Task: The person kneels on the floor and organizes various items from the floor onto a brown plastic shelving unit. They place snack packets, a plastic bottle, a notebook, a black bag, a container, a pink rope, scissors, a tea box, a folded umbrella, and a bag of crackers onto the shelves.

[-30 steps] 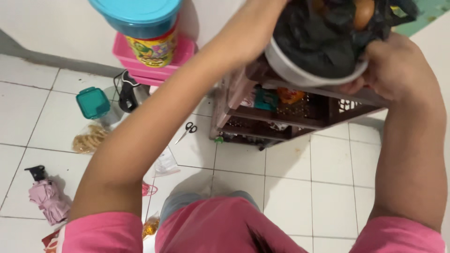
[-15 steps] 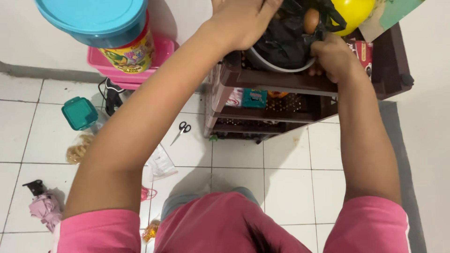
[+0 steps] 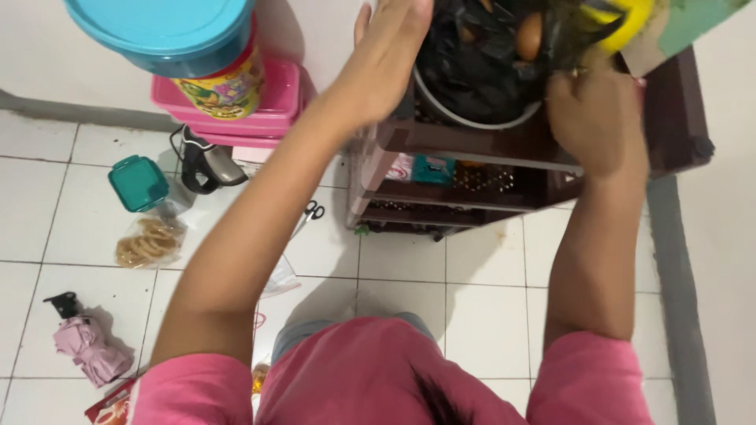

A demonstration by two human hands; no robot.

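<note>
Open left hand [image 3: 390,47] beside bowl [image 3: 472,110].

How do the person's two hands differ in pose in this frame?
The left hand is open with flat fingers, beside the black bag in the bowl. The right hand is curled and blurred, in front of the rack, below the yellow thing. Both are raised at the rack's top.

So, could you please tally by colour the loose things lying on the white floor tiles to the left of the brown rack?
Teal: 1, the lidded container
Pink: 1, the folded umbrella
Clear: 2, the bag of tan rings and the flat plastic bag
Black and silver: 2, the appliance and the scissors
Total: 6
</note>
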